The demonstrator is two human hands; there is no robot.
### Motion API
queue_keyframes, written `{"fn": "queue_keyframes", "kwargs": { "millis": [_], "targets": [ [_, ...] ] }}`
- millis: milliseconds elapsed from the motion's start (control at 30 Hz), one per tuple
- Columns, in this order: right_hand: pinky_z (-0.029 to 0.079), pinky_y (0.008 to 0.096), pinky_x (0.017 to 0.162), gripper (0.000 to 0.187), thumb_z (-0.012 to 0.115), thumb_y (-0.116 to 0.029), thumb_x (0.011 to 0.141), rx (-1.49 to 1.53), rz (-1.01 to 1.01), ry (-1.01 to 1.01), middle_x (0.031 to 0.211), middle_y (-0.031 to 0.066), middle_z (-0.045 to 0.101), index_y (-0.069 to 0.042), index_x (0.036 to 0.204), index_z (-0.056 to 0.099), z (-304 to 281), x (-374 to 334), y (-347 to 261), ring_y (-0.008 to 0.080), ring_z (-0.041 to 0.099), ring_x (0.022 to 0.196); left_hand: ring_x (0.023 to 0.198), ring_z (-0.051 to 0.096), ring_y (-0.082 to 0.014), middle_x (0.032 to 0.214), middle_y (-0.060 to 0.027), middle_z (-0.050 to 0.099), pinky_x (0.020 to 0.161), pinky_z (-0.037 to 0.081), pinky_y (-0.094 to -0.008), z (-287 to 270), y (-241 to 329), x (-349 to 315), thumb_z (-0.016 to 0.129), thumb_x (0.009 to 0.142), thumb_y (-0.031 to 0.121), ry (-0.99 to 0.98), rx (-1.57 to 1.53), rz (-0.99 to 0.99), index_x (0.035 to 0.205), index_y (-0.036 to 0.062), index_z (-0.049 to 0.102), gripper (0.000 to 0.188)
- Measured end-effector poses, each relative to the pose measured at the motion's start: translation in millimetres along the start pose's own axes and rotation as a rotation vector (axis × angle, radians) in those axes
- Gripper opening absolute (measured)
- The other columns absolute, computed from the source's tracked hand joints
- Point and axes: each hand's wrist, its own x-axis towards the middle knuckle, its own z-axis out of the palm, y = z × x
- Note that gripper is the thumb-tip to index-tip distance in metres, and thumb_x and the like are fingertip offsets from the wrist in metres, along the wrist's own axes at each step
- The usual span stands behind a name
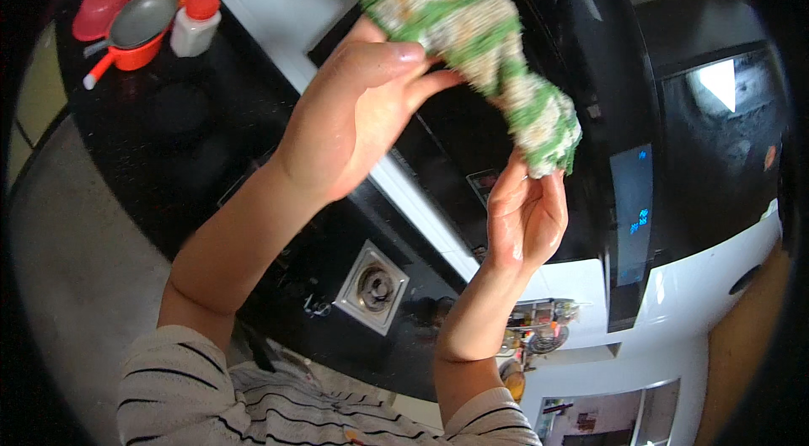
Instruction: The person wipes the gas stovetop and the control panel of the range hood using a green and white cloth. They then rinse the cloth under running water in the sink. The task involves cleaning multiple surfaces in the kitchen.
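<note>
A fuzzy cloth (484,37) with green and off-white stripes and brownish stains is stretched, slightly twisted, between my two raised hands. My left hand (358,105) grips its upper left part, the thumb in front and some fingers hidden behind the fabric. At the lower right end, the fingertips of my right hand (527,214) pinch the cloth from below. The skin of that hand looks wet. Close behind the cloth is the dark glossy front of a range hood (556,0).
Below my arms a gas burner (372,288) sits in the black countertop (211,130). At the far left are a red basket (97,4), a grey pan (143,18), an orange pot (135,53) and a red-lidded jar (195,29). Utensils (543,332) hang at the lower right.
</note>
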Motion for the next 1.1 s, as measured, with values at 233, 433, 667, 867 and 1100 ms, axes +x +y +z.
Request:
{"fn": "queue_keyframes", "kwargs": {
  "millis": [233,433,667,867,1100],
  "targets": [
    [0.049,0.0484,0.098,0.067,0.047,0.006,0.086,-0.381,0.194,0.279,0.102,0.0093,0.057,-0.013,0.146,0.026,-28.1,-85.7,40.6,0.0244,0.060,0.104,0.116,0.053,-0.0218,0.121,-0.0126,0.059,0.102,0.040,-0.0369,-54.7,25.2,-110.9,0.063,0.086,0.007,0.125,1.198,-0.205,0.117,0.0045,0.059,0.031],
    [0.056,0.0320,0.083,0.044,0.058,0.007,0.084,-0.506,0.458,0.500,0.103,0.0126,0.064,0.001,0.127,0.051,-126.8,-234.6,121.6,0.0203,0.064,0.096,0.128,0.042,-0.0292,0.131,-0.0145,0.047,0.102,0.043,-0.0383,-84.9,23.5,-256.3,0.063,0.087,0.010,-0.088,2.029,-0.601,0.121,0.0075,0.054,0.035],
    [0.049,0.0214,0.053,0.017,0.069,-0.017,0.087,-0.609,0.728,0.893,0.079,-0.0003,0.061,-0.006,0.097,0.061,-166.4,-312.7,212.2,0.0090,0.060,0.068,0.107,0.053,-0.0224,0.119,-0.0081,0.051,0.089,0.045,-0.0427,-109.3,22.5,-323.3,0.049,0.095,0.015,1.303,0.812,-0.814,0.130,0.0117,0.038,0.037],
    [0.046,0.0223,0.051,0.017,0.066,-0.015,0.089,-0.667,0.680,0.860,0.080,0.0022,0.061,-0.004,0.098,0.057,-141.2,-262.3,274.9,0.0094,0.059,0.062,0.100,0.056,-0.0228,0.110,-0.0089,0.054,0.086,0.044,-0.0378,-150.9,60.9,-298.1,0.047,0.092,0.011,1.483,0.974,-0.812,0.122,0.0081,0.041,0.031],
    [0.052,0.0251,0.056,0.020,0.066,-0.015,0.088,-0.641,0.595,0.811,0.083,0.0050,0.062,-0.002,0.100,0.057,-134.6,-124.9,402.2,0.0119,0.060,0.063,0.095,0.055,-0.0191,0.109,-0.0097,0.054,0.087,0.043,-0.0315,-231.2,186.1,-205.6,0.051,0.086,0.007,1.274,1.088,-0.438,0.120,0.0031,0.045,0.034]
  ]
}}
